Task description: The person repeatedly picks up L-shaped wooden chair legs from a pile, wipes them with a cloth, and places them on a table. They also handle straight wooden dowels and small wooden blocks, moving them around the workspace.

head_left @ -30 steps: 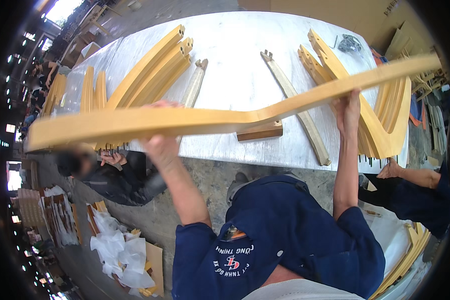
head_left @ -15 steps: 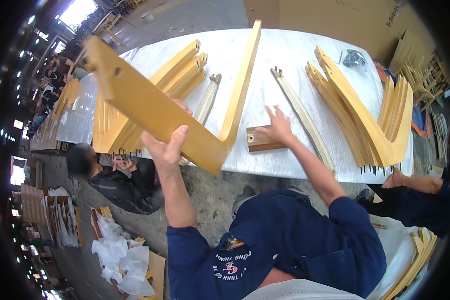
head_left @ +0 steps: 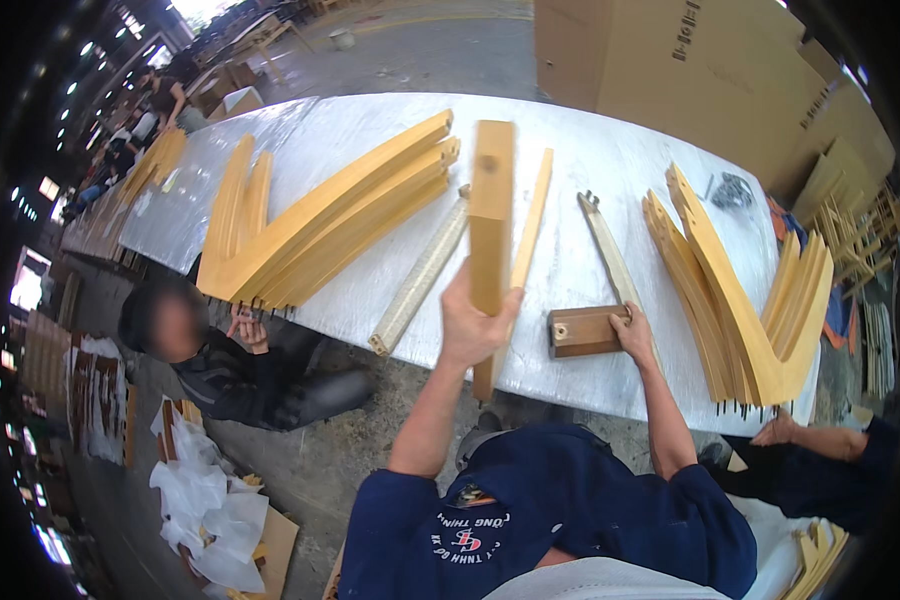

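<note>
My left hand (head_left: pixel 470 328) is closed around a bent, yellow-finished wooden furniture part (head_left: pixel 490 190), held up over the table's near edge and seen nearly edge-on. One thick arm rises toward me; the thinner arm shows behind it. My right hand (head_left: pixel 638 338) grips the right end of a brown wooden block (head_left: pixel 585 332), which has a light-coloured hole in its left end. Between the hands and the stacks lie two pale wrapped bars with dark end fittings, a left bar (head_left: pixel 422 272) and a right bar (head_left: pixel 610 248).
Stacks of similar bent parts lie on the wrapped white table (head_left: pixel 370 120): a left stack (head_left: pixel 330 235) and a right stack (head_left: pixel 725 300). A person (head_left: pixel 240 350) sits at the left; another person's arm (head_left: pixel 820 440) is at the right. Large cardboard (head_left: pixel 670 70) stands behind.
My left hand has turned the bent part from a slant to nearly upright and moved it right. My right hand, open over the brown block before, now grips its right end.
</note>
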A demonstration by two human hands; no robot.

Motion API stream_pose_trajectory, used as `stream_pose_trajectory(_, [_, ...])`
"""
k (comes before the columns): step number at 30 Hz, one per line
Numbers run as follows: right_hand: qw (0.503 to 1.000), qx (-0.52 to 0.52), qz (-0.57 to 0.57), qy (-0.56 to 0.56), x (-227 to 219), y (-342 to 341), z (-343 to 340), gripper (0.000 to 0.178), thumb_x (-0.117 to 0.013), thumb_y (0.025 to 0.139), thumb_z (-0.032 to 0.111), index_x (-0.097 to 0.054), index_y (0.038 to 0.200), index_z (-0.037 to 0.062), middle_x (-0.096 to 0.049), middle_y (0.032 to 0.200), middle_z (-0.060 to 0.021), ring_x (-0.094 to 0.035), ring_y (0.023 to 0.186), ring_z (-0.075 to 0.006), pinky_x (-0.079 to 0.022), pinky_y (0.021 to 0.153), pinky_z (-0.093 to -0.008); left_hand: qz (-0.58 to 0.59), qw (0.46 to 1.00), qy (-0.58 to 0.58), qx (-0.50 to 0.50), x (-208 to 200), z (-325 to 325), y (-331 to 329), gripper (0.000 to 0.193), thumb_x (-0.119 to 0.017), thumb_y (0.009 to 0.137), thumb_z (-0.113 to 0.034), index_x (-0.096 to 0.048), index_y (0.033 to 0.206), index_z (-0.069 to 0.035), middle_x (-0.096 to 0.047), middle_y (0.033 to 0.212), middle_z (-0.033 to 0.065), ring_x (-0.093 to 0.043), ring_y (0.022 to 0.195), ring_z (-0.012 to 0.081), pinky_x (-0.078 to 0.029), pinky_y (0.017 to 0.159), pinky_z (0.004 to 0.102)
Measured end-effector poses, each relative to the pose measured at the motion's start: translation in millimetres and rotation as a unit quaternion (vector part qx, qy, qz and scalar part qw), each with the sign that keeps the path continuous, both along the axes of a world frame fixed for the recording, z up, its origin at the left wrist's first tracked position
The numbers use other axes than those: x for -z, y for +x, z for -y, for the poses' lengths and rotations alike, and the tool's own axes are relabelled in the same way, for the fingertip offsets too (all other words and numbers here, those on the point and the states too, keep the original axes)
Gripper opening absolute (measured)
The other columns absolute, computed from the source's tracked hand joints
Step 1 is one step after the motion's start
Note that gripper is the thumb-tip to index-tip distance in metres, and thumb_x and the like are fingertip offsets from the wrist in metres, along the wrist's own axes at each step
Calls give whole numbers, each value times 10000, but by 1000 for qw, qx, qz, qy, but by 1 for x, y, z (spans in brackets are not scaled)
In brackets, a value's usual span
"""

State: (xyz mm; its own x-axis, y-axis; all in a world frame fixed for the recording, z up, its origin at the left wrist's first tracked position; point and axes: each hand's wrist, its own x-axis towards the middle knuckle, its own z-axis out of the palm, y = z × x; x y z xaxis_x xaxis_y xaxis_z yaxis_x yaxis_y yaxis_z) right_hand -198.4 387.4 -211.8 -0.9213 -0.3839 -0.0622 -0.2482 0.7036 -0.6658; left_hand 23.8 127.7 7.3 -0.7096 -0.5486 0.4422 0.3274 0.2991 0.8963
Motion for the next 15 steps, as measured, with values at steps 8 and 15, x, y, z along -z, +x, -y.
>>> stream_pose_trajectory(8, [857, -291, -4, -424, -243, 101, 133, 911, -712, 811, 197, -177, 1527, 22, -451, 1406, -178, -514, 1260, -314, -403, 1074, -453, 72, 965, 146, 206, 88, 102, 11, 828, -708, 826, -567, -505, 1389, 6, -513, 1397, 184, -547, 1233, 246, -491, 988, 433])
stream_pose_trajectory(15, [831, -150, 40, -534, -281, 129, 164, 701, -669, 804, 68, -335, 1413, -22, -561, 1096, -100, -607, 922, -175, -558, 816, -322, 600, 756, -200, -166, 261, 200, 13, 907, -757, 791, -449, -313, 1507, -112, -291, 1543, 217, -308, 1416, 376, -313, 1057, 681])
